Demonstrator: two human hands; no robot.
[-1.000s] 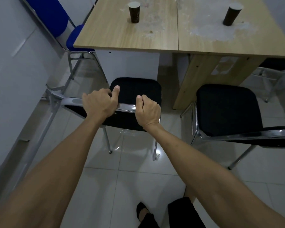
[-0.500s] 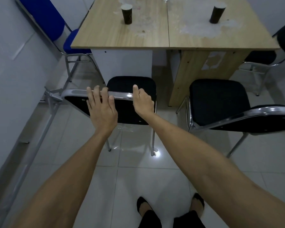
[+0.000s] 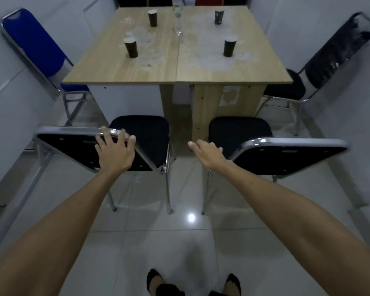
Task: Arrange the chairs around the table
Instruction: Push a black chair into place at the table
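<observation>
Two black chairs with chrome frames stand side by side at the near edge of the wooden table (image 3: 120, 69). My left hand (image 3: 113, 152) lies flat with spread fingers on the back of the left black chair (image 3: 68, 144), not gripping it. My right hand (image 3: 207, 153) hovers open in the gap between the two chairs, close to the back of the right black chair (image 3: 293, 154) but apart from it. A blue chair (image 3: 34, 41) sits at the table's left side. Another black chair (image 3: 338, 50) stands at the right side.
Several dark paper cups (image 3: 131, 47) and a clear bottle (image 3: 178, 16) stand on the tabletop. White walls close in on both sides. The floor is glossy white tile (image 3: 158, 242). My feet (image 3: 158, 283) show at the bottom.
Both hands let go of the left chair's back. The left hand now rests flat on it and the right hand moved right into the gap. The view pulled back and up.
</observation>
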